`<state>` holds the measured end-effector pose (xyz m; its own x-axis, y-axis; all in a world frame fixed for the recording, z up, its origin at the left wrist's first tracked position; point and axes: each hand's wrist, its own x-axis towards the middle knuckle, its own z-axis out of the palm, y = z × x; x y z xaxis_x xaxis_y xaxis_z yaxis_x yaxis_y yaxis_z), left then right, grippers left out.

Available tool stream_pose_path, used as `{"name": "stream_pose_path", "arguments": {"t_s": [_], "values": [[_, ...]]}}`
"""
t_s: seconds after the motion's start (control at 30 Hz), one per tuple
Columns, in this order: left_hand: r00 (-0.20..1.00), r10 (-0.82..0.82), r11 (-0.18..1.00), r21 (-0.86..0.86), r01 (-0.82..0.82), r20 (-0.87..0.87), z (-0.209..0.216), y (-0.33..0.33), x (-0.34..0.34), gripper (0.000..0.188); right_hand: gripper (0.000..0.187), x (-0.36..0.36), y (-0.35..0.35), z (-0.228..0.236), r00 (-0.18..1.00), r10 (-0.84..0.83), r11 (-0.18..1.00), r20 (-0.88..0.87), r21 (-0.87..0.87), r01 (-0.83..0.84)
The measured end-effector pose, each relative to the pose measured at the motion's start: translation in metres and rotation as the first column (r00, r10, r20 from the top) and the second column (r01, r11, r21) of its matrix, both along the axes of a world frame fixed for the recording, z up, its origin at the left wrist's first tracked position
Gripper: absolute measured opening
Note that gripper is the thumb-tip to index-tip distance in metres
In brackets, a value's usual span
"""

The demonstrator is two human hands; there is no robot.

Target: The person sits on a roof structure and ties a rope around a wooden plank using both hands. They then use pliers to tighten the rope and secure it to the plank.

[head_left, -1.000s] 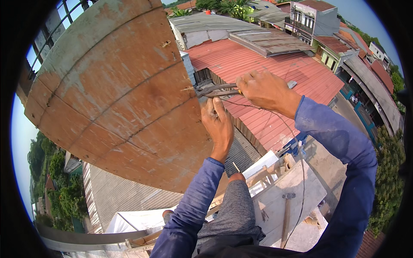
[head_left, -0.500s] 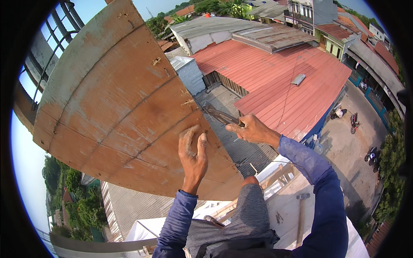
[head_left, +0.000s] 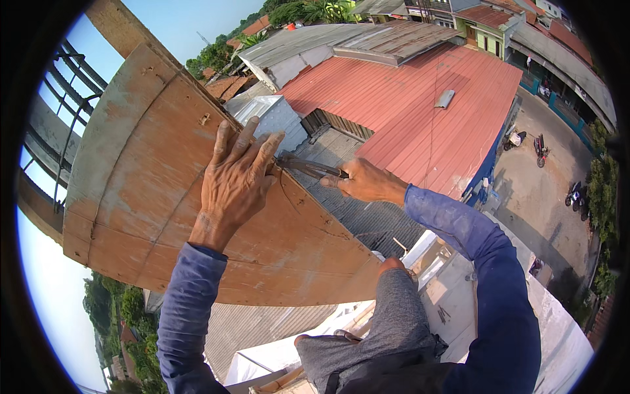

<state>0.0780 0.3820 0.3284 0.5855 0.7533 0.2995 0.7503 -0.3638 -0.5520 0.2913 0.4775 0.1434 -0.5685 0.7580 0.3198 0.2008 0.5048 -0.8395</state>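
A large brown plywood panel (head_left: 151,190) with a curved outer edge and dark seams stands slanted in front of me. My left hand (head_left: 235,187) lies on it with fingers spread, the fingertips reaching over its upper right edge. In my right hand (head_left: 367,180) is a pair of pincers (head_left: 305,165), gripped by the handles. Their jaws meet the panel's edge just beside my left fingertips; what is between the jaws, if anything, is too small to make out. A thin dark strand curves over the panel below the jaws.
I am high up, above a red metal roof (head_left: 394,98) and a grey corrugated roof (head_left: 387,213). Several nails (head_left: 443,316) lie on a pale ledge by my knee. Steel bars (head_left: 75,85) rise behind the panel at left. Motorcycles (head_left: 540,151) stand on the street below.
My left hand has moved up and left along the panel, from half-curled to spread on its edge. The pincers have shifted left to the edge. The panel's top has tilted left and down in view.
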Motion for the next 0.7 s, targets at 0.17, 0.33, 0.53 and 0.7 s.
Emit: {"name": "stream_pose_path", "arguments": {"t_s": [0.17, 0.33, 0.53, 0.7], "values": [[0.992, -0.02, 1.0, 0.01, 0.022, -0.123, -0.003, 0.004, -0.01, 0.07, 0.061, 0.025, 0.003, 0.013, 0.972, -0.004, 0.999, 0.236, 0.052, -0.009], [0.994, -0.048, 0.998, 0.043, 0.052, -0.102, -0.005, 0.004, 0.0, 0.056, 0.057, 0.045, 0.006, 0.045, 0.96, 0.082, 0.992, 0.268, 0.071, -0.104], [0.989, 0.04, 0.999, 0.012, -0.039, -0.139, -0.003, 0.004, 0.018, 0.046, 0.047, 0.071, 0.01, 0.093, 0.862, 0.365, 0.9, 0.351, -0.369, -0.23], [0.942, 0.042, 0.998, -0.021, -0.052, -0.332, 0.004, 0.016, 0.028, 0.035, 0.038, 0.076, 0.003, 0.088, 0.81, -0.073, 0.862, 0.582, 0.445, -0.243]]}}
